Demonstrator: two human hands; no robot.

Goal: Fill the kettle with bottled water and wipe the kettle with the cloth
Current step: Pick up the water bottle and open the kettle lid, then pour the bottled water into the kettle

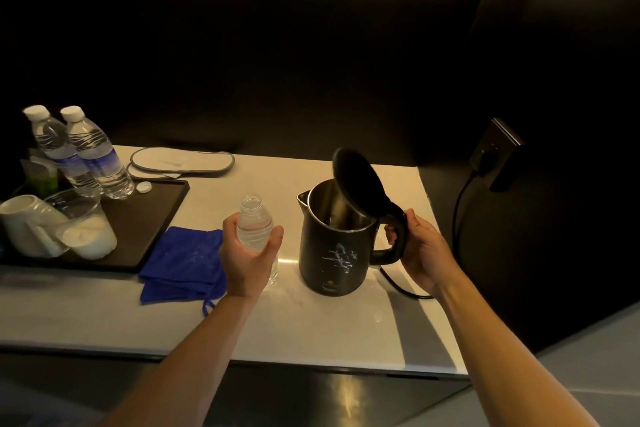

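The left hand [247, 255] is wrapped around an uncapped bottle [255, 229], thumb on the near right side and fingers round the left, holding it upright with its open neck pointing up and slightly away. The bottle looks nearly empty, though the clear plastic makes the level hard to read. The right hand [417, 250] grips the handle [394, 236] of the kettle [334, 243], which stands on the counter [311, 329] with its lid [360, 184] hinged up and back toward the handle, leaving the mouth open. The relation that matters: the kettle's mouth lies just to the right of the bottle's neck and at about the same height, with the spout on the kettle's left, facing the bottle. The bottle's long axis is vertical, so pouring would need it tipped rightward over the rim, and the left hand is the one placed to do that while the right steadies the kettle. The blue cloth [183, 265] lies folded on the counter just left of the left wrist, untouched, so wiping looks not yet begun. Two capped full bottles [86, 156] stand on the tray [152, 218] at far left, with a loose cap [143, 187] beside them.
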